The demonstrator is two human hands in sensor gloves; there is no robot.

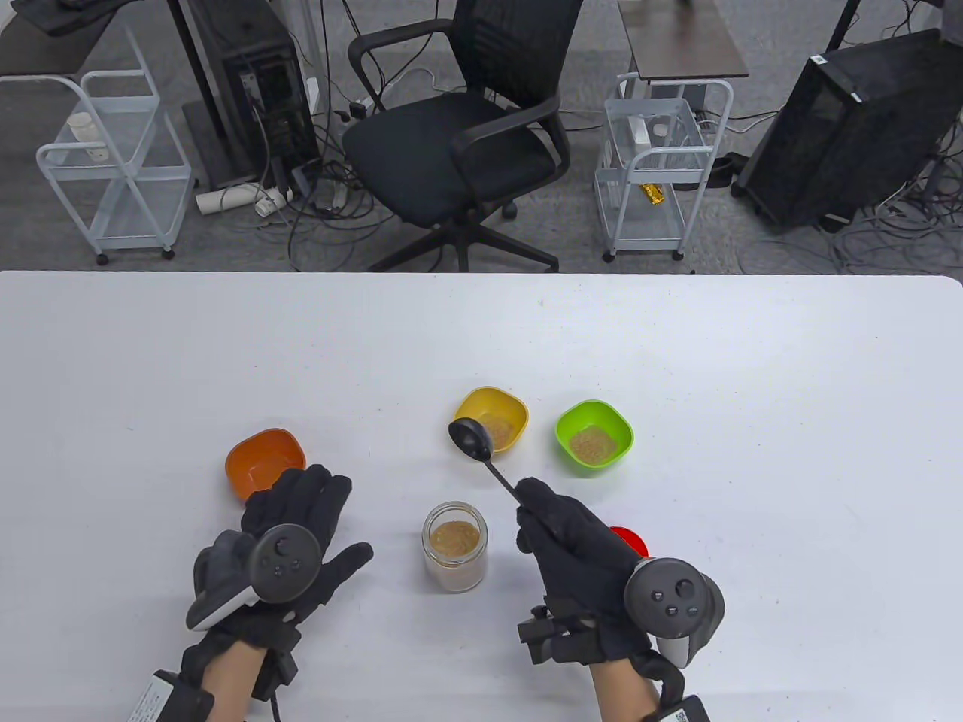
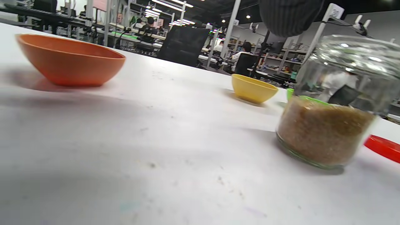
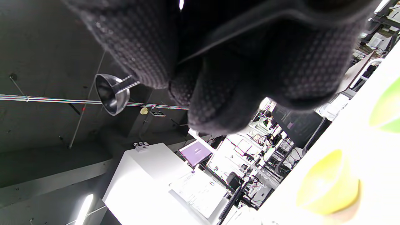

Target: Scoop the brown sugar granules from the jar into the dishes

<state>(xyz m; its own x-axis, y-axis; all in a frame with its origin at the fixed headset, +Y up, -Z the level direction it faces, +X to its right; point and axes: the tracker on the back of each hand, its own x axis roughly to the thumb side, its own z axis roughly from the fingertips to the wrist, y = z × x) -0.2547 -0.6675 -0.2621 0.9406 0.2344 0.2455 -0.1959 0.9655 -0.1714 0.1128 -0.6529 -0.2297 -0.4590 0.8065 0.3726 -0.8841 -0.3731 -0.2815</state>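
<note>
L hand (image 1: 290, 538) flat, fingers released | R hand (image 1: 579, 545) fingers grasping spoon (image 1: 481, 451) over yellow dish (image 1: 511, 410)

Both hands wear black knit sensor gloves with a fine dotted weave that shows plainly in the right wrist view. The left hand (image 1: 290, 538) carries a dark grey tracker (image 1: 280, 560) on its back, shaped like a VR controller, with a round face bearing small buttons and a thumbstick, and a lighter grey-white edge along its outer side. The right hand (image 1: 583, 556) bears a matching tracker (image 1: 672, 594) with the same round buttoned face. Black straps and blocky black modules sit at both wrists, a thin black cable trails from the left one, and small white labels show near each forearm.
</note>
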